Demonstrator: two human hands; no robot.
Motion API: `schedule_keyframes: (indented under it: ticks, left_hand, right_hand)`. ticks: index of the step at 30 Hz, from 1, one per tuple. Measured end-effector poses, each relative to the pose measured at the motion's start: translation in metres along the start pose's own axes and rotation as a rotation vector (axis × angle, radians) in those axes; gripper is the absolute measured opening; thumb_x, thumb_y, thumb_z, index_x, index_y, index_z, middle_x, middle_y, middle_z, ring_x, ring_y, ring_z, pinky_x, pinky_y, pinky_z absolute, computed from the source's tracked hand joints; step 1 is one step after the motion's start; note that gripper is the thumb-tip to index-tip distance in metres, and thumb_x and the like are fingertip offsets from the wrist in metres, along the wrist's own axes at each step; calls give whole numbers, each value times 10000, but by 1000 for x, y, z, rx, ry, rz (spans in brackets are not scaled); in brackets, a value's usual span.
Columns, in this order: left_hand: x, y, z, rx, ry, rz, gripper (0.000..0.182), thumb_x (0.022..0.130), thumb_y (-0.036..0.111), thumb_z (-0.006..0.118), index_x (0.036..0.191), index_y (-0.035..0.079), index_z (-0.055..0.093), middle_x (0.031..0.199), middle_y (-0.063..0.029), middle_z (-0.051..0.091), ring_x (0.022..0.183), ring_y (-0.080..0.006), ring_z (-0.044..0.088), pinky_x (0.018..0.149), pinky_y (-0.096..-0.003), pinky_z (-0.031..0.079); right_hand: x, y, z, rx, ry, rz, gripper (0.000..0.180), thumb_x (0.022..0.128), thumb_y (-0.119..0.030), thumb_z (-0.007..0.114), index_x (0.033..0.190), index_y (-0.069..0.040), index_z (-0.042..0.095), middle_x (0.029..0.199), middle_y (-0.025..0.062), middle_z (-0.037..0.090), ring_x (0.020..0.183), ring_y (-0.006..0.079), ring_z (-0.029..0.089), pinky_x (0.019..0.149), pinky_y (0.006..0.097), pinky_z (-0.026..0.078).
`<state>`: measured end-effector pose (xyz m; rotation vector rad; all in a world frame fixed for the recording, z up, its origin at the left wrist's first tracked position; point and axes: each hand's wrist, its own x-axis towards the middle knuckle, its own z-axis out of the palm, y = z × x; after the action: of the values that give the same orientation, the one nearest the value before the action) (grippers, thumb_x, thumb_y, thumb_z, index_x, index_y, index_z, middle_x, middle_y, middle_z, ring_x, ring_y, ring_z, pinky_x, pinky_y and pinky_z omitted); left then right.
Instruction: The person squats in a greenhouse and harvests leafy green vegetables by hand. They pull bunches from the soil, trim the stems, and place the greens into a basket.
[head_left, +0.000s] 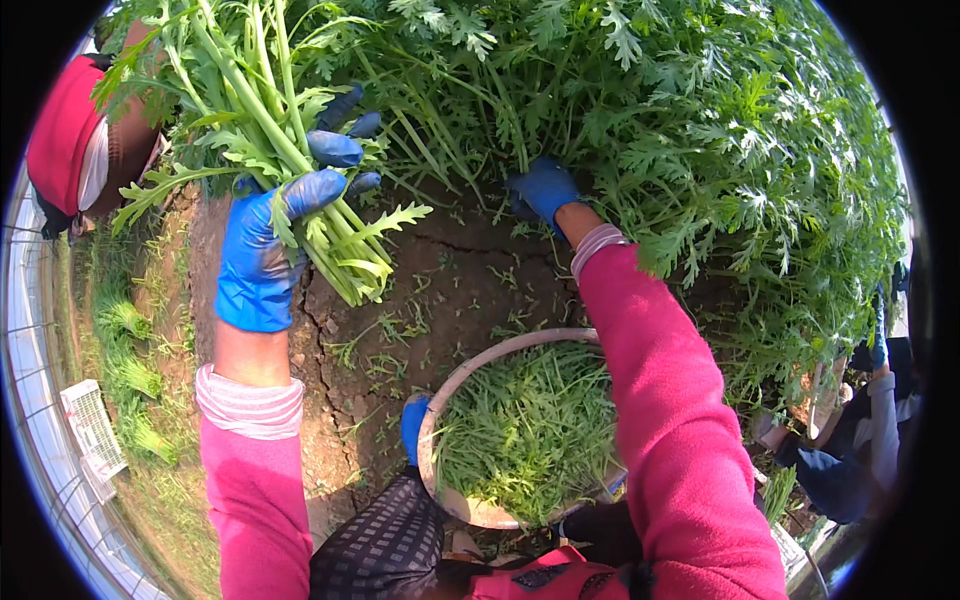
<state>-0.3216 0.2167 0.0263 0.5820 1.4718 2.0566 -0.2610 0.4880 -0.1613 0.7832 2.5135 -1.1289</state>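
In my blue-gloved left hand is a bunch of leafy greens, which look like crown daisy. Its pale cut stem ends point down to the right, and the thumb lies across the stems. My right hand, also in a blue glove, reaches low among the standing greens, against the base of their stems by the soil. Its fingers are partly hidden, so I cannot tell what they grip. Below my hands stands a round tub holding loose cut leaves.
Cracked soil with leaf scraps lies before me. On the left are tied bundles of greens and a white plastic crate. A person in red is at upper left; another person is at the right edge.
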Motion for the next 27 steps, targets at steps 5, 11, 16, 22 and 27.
schedule_keyframes:
  ticks: [5, 11, 16, 22, 27]
  left_hand:
    - [0, 2, 3, -7, -13, 16, 283, 750, -4, 672, 1030, -5, 632, 1028, -147, 640, 1190, -366, 510, 890, -478, 526]
    - [-4, 2, -2, 33, -19, -4, 300, 742, -4, 667, 1040, -3, 630, 1027, -141, 640, 1179, -349, 522, 899, -455, 523]
    - [-10, 3, -14, 62, 40, -24, 299, 729, -7, 674, 1025, -10, 635, 1009, -138, 646, 1127, -332, 562, 880, -440, 537]
    - [-16, 9, -15, 60, 144, -63, 282, 737, 2, 677, 1015, -12, 634, 1055, -170, 627, 1111, -331, 570, 872, -451, 538]
    - [-14, 14, -12, 17, -27, 6, 274, 740, 5, 677, 1010, -20, 635, 1076, -182, 617, 1183, -366, 515, 899, -462, 517]
  right_hand:
    - [-26, -11, 13, 436, -191, 136, 466, 747, -341, 728, 1009, 30, 621, 879, 164, 686, 870, 359, 649, 798, 434, 513]
    - [-15, -28, 49, -182, 165, -91, 503, 765, -490, 650, 944, -20, 684, 1045, 219, 633, 943, 384, 612, 845, 432, 489]
    - [-2, -23, 32, 190, -41, -11, 345, 816, -318, 641, 910, 13, 667, 847, 182, 673, 720, 296, 661, 703, 391, 531]
    - [-15, -22, 14, 502, -310, 40, 300, 864, -251, 643, 815, 44, 657, 712, 129, 671, 535, 159, 633, 515, 299, 510]
    - [-2, -42, 27, 67, 57, -148, 358, 811, -331, 661, 876, 21, 666, 833, 178, 663, 714, 271, 638, 678, 371, 514]
